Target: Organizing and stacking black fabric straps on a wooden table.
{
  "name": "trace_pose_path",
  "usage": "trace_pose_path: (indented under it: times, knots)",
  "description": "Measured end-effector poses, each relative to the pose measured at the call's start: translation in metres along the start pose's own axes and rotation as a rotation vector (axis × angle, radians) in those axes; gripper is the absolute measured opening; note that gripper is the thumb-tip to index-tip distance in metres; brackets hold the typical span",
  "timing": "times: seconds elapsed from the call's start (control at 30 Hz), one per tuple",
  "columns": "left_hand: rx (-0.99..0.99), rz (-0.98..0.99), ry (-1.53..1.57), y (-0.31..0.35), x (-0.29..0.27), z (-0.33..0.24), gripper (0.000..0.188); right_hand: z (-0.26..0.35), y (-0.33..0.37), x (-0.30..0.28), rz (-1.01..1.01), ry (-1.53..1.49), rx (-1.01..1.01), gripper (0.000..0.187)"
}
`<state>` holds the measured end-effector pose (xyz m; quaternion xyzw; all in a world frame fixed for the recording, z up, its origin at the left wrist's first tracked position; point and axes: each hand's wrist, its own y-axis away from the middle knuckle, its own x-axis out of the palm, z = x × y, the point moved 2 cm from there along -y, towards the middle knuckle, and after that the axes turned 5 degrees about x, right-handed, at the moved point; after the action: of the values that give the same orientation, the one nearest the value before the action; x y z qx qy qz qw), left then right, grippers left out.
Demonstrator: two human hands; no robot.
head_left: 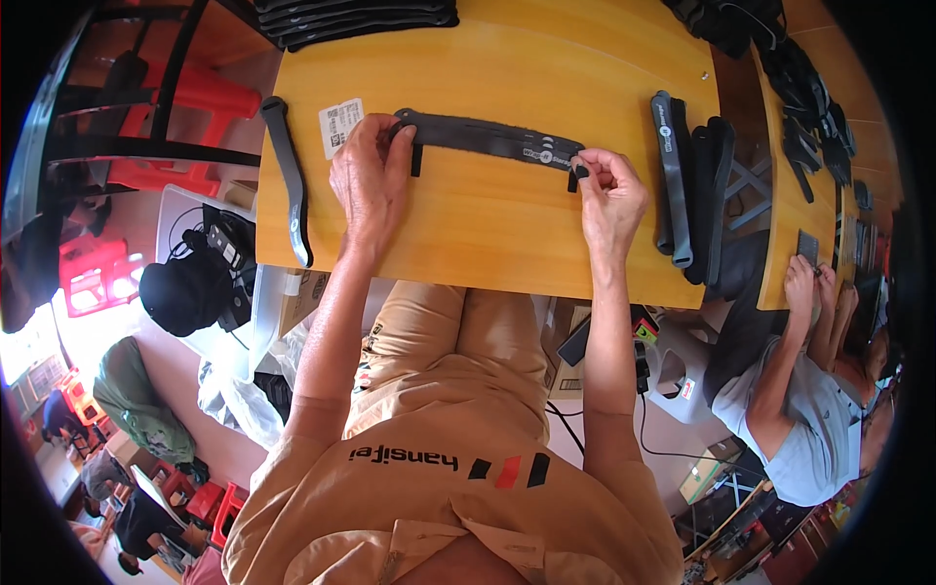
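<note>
A dark fabric strap (478,136) with a white printed mark near its right end is stretched between my hands, a little above the wooden table (487,239). My left hand (370,180) pinches its left end between thumb and fingers. At the other end, my right hand (614,200) grips it the same way, a dark tip showing at the thumb. Short dark pieces hang down beside both hands. One loose strap (286,185) lies left of my left hand. Several more straps (673,185) lie lengthwise to the right of my right hand.
A stack of black straps (361,21) sits at the table's far left edge, and a white label (339,125) lies by my left hand. A white bin (180,229) with black items stands left. At the right table (788,263), a co-worker's hands (801,283) hold a small dark piece.
</note>
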<state>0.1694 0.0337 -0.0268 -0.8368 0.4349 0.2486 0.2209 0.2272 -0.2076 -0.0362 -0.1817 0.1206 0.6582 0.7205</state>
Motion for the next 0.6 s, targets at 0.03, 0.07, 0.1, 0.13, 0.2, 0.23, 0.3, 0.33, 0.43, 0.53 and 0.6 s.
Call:
trace_pose_path:
  times: [0.03, 0.07, 0.1, 0.13, 0.2, 0.23, 0.3, 0.33, 0.43, 0.53, 0.6]
  knots:
    - [0.005, 0.001, -0.007, -0.0001, 0.0, -0.0003, 0.021, 0.0003, -0.0001, -0.0004, -0.002, 0.001, -0.003, 0.009]
    - [0.005, 0.001, -0.007, 0.0, 0.0002, -0.0003, 0.021, 0.0006, -0.0001, -0.0008, -0.004, 0.003, -0.007, 0.009]
    - [0.013, -0.003, 0.001, 0.0003, 0.0005, -0.0004, 0.021, 0.0006, -0.0001, -0.0011, -0.003, 0.002, -0.007, 0.009]
    - [0.021, -0.008, 0.009, 0.0003, 0.001, 0.0, 0.021, 0.0003, -0.0004, -0.0008, 0.0, 0.007, -0.008, 0.009]
    - [0.02, -0.002, -0.009, 0.0, 0.0011, 0.0001, 0.021, 0.0003, -0.0003, -0.0001, 0.004, 0.012, -0.008, 0.009]
    - [0.021, 0.003, -0.025, -0.0003, 0.0009, -0.0004, 0.021, 0.0015, -0.0003, -0.0003, 0.002, 0.023, -0.014, 0.01]
    - [0.03, 0.001, -0.025, -0.0005, 0.0007, -0.0007, 0.02, 0.0024, -0.0004, -0.0003, 0.001, 0.033, -0.02, 0.01]
    - [0.039, 0.0, -0.025, -0.0005, 0.0007, -0.0009, 0.02, 0.002, -0.0006, -0.0002, -0.002, 0.025, -0.02, 0.01]
    - [0.043, -0.005, -0.026, -0.0004, 0.0014, -0.0003, 0.02, 0.0022, -0.0008, -0.0002, -0.004, 0.021, -0.014, 0.009]
    - [0.033, 0.004, -0.029, 0.0, 0.001, -0.0011, 0.02, 0.0034, -0.0002, -0.0001, -0.002, 0.018, -0.004, 0.008]
    - [0.04, 0.003, -0.038, 0.0001, 0.0005, -0.0015, 0.02, 0.0044, 0.0001, 0.0005, 0.0, 0.009, 0.0, 0.008]
